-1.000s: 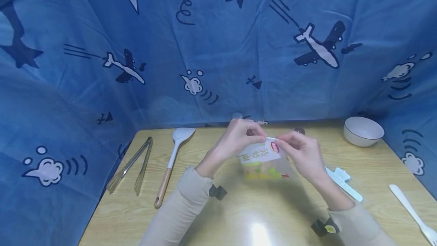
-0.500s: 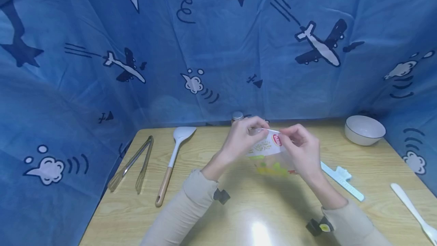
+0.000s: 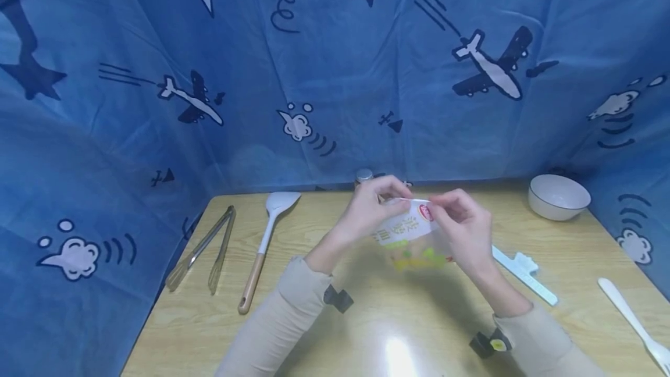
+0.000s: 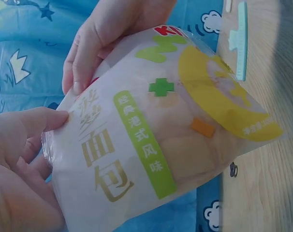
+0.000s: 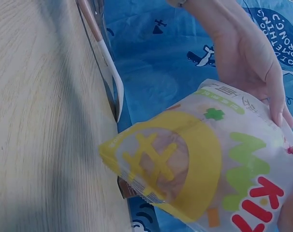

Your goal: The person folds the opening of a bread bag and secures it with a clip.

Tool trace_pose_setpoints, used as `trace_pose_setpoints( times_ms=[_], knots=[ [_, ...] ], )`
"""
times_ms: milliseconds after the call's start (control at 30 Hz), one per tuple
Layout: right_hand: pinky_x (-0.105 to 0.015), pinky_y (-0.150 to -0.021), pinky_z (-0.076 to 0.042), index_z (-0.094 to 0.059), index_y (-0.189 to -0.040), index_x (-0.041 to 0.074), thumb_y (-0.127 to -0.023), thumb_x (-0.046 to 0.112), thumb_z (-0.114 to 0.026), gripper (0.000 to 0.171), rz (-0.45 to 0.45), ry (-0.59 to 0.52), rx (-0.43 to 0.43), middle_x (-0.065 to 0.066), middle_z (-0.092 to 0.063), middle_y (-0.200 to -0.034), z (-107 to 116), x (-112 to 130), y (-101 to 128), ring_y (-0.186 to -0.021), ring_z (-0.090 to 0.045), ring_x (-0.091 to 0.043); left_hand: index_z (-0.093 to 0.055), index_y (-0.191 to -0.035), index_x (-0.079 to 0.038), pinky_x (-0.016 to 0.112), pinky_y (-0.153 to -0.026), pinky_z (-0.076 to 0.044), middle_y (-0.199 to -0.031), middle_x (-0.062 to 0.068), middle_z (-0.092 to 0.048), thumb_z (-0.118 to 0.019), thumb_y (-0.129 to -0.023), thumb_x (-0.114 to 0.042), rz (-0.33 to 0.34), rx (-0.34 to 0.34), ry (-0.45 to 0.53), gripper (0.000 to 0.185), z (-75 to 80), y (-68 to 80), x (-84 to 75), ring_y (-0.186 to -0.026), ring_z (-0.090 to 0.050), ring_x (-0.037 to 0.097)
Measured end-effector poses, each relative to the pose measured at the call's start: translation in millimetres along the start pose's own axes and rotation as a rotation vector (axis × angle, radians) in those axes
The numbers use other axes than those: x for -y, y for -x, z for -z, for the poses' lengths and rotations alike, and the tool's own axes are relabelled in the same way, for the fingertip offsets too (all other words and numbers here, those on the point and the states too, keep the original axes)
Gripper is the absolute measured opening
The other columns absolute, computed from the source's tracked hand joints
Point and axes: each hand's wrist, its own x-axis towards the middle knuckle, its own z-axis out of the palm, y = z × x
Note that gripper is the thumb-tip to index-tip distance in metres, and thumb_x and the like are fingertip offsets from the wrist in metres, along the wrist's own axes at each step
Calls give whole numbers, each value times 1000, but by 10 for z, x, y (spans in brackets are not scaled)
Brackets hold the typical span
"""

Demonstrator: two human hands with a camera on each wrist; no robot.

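Note:
A see-through plastic bread bag (image 3: 410, 237), printed in white, yellow and green, hangs above the table between both hands. My left hand (image 3: 366, 211) pinches its top edge between thumb and fingers. Close beside it, my right hand (image 3: 467, 230) pinches the same edge near the red oval logo. The left wrist view shows pale bread pieces through the clear part of the bag (image 4: 185, 150), with the left thumb lying on the white top end. In the right wrist view the crimped bottom end of the bag (image 5: 161, 169) points toward the table.
Metal tongs (image 3: 178, 275) and a white spatula (image 3: 256, 272) with a wooden handle lie left. A light blue bag clip (image 3: 525, 275), a white bowl (image 3: 549, 208) and a white fork (image 3: 628, 313) are right. Behind the left hand stands a metal-lidded jar (image 3: 363, 175). A blue curtain (image 3: 335, 74) hangs behind.
Both hands and the bag have shifted slightly up and to the right, then stayed nearly still. The jar's lid shows more clearly behind the left hand.

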Motion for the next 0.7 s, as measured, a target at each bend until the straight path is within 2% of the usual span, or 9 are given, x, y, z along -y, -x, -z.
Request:
trace_pose_setpoints(
  times_ms=[100,367,500,700],
  knots=[
    [-13,-76,-58,-69,-97,-16,-89,-17,-69,8,22,5,5,20,-78,-90,8,6,-21,-86,-74,4,-75,-102,-4,22,-81,-52,-105,15,-78,-75,-92,-5,-20,2,2,10,1,-20,-19,-87,-63,5],
    [-11,-73,-57,-73,-96,-9,-89,-15,-71,9,117,109,38,28,-75,-92,52,11,-19,-82,-72,7,-75,-99,-3,21,-85,-55,-109,13,-78,-74,-93,-4,-40,-2,-34,6,4,-27,-23,-95,-66,6],
    [-11,-75,-57,-73,-94,-10,-88,-18,-70,9,155,80,62,25,-76,-94,66,-9,1,-84,-73,6,-77,-98,-3,22,-85,-57,-107,13,-79,-77,-92,-4,-44,-4,-23,5,29,-27,0,-94,-71,9],
    [-11,-79,-57,-72,-91,-13,-86,-22,-68,11,239,0,80,18,-78,-94,69,-42,0,-87,-75,3,-79,-97,0,24,-83,-61,-103,18,-80,-79,-89,0,-53,24,62,8,74,-40,46,-87,-72,4]
  ],
)
